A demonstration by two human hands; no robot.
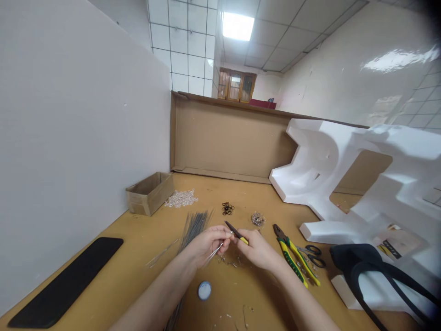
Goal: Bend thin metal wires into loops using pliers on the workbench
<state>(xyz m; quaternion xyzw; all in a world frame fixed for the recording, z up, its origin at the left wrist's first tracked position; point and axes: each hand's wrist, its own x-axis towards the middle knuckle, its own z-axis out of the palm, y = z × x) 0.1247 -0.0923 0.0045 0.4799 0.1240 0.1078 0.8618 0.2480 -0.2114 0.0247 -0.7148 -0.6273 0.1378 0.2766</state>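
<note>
Near the middle of the table, my left hand point(214, 242) pinches thin metal wires point(215, 253) whose ends point down and left. My right hand point(254, 246) is closed around a small tool with a dark tip and a yellow handle point(236, 231). The tool's dark part lies across the fingertips of my left hand, where the wires meet it. Whatever sits between those fingertips is too small to make out. A bundle of grey wires point(197, 227) lies under and behind my left forearm. Small wire bits point(227, 261) are scattered below my hands.
Clear beads point(182, 198) lie beside a cardboard box point(150, 195) at the back left. Black rings point(227, 208) and a small metal pile point(258, 219) are behind my hands. Pliers point(291, 255), scissors point(312, 255) and white foam point(310, 161) stand right; a round lid point(204, 290) is in front.
</note>
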